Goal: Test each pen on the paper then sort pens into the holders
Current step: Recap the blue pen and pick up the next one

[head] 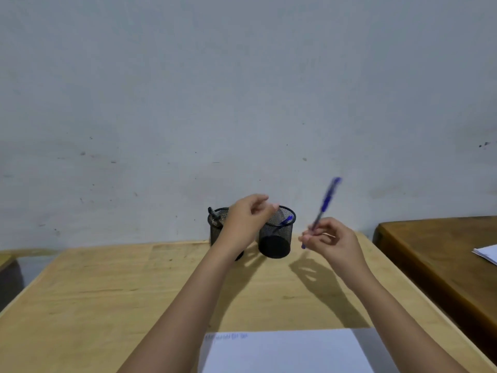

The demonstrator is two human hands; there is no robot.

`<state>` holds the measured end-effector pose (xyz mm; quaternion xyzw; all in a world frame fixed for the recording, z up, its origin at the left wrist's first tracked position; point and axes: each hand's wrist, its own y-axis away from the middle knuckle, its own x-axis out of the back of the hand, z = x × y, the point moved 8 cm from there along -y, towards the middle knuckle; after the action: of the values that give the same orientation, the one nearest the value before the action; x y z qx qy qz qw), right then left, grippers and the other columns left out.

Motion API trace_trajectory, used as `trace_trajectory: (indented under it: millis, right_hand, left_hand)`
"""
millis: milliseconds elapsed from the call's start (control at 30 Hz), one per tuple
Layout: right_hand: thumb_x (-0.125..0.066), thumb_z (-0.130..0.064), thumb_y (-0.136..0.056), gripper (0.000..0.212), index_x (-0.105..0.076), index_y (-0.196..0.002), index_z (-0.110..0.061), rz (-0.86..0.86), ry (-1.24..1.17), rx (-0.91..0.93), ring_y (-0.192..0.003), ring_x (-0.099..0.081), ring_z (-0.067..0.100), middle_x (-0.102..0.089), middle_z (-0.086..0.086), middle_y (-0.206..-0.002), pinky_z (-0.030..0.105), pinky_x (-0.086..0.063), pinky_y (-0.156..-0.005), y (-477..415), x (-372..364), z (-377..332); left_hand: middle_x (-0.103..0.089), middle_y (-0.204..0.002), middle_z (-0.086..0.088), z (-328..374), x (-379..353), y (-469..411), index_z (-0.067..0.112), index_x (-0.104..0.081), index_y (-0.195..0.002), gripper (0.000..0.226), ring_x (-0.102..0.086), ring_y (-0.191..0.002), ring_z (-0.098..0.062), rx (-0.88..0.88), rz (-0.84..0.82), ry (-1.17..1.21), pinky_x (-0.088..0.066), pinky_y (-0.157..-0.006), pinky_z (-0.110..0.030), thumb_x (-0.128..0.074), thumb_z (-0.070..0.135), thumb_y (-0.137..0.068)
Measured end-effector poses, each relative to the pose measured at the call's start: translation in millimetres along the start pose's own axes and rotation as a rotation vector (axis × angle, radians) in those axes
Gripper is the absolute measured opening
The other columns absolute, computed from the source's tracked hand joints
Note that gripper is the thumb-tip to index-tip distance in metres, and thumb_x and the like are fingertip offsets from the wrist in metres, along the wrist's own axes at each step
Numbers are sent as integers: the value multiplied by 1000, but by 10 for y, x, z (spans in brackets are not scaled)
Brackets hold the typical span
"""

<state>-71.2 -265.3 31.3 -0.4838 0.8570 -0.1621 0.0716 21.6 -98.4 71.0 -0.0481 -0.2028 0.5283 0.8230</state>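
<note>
Your right hand [333, 239] pinches the blue pen [325, 203], which tilts upward; your left hand [247, 219] hovers by the mesh holders [277, 238], fingers loosely curled, empty.

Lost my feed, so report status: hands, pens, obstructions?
Right hand grips blue pen, raised. Left hand empty, by right holder rim, maybe in the way.

Black metal-mesh holders [277, 235] stand on a matt pale wood table [107, 292] beside smooth white paper [282, 351].
</note>
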Motion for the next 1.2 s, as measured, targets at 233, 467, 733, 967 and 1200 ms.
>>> trace_trajectory:
  millis: [233,467,733,967,1200]
  right_hand:
    - [-54,-4,-90,7,-48,-87,-7,145,-291,-63,-80,-71,21,-58,12,-85,22,-57,-70,-576,28,211]
    - [-50,-34,-92,25,-63,-77,-18,107,86,-97,-96,-62,24,-64,4,-86,45,-49,-94,-920,-122,526]
    - [-53,-21,-92,29,-58,-119,-10,-94,336,-152,-103,-53,13,-57,0,-106,21,-34,-84,-882,-413,569]
    - [-58,-18,-88,21,-62,-105,-6,-137,395,-165,-99,-56,19,-61,6,-103,30,-41,-86,-778,-320,403]
    - [-57,-19,-89,34,-58,-120,-4,-126,500,-208,-113,-56,24,-62,10,-118,27,-40,-92,-427,-101,216]
  left_hand:
    - [-46,-124,7,-699,-355,-77,12,-40,-130,62,-45,-118,-10,148,-176,-297,-33,-92,-23,-62,48,-84]
    - [-47,-140,3,-1009,-503,-311,20,-29,-140,103,-45,-129,-14,121,-77,-158,-38,-108,-43,-54,83,-63]
    - [-49,-139,7,-1076,-471,-346,31,-31,-139,83,-43,-132,-11,78,-33,-91,-37,-110,-44,-53,76,-73]
    - [-57,-128,10,-999,-454,-314,31,-40,-131,68,-51,-122,-7,66,-70,-68,-40,-106,-41,-54,69,-76]
    - [-37,-119,14,-478,-324,111,15,-37,-135,43,-34,-108,1,79,-188,-173,-27,-86,-13,-48,31,-97]
